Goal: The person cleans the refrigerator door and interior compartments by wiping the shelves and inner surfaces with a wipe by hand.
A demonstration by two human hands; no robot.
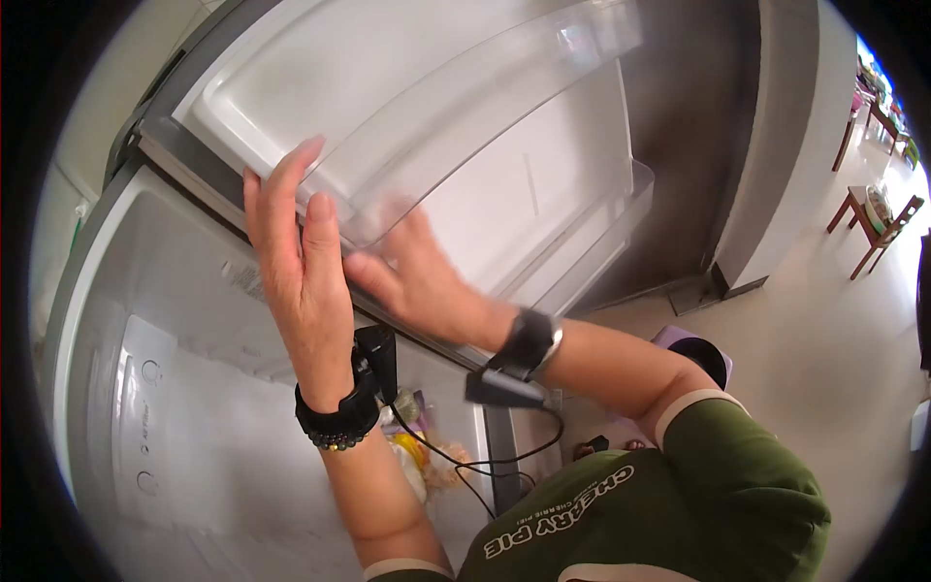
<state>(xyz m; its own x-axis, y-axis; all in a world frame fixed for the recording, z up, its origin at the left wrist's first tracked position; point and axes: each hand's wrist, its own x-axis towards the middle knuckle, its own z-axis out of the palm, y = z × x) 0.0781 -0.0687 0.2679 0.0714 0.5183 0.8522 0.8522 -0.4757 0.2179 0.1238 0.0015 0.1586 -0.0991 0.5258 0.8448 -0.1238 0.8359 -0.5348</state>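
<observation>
A clear plastic door shelf point(465, 121) spans the white inner side of the open fridge door point(291, 68). My left hand point(299, 238) is raised at the shelf's near end, beside the door's edge. Its fingers point up, the thumb stands apart from them, and nothing shows in its grasp. My right hand point(422, 276) is at the same end of the shelf, close to its lower corner. Motion blurs this hand. Its thumb points toward my left hand, and the fingertips are partly seen through the clear plastic, so whether they grip it is unclear.
A second clear shelf point(592, 247) sits lower on the door. The white fridge compartment point(213, 398) opens at left, with bagged food point(417, 451) inside. Black cables point(465, 466) hang between my wrist devices. A wall corner point(786, 145) and wooden chair point(873, 223) stand at right.
</observation>
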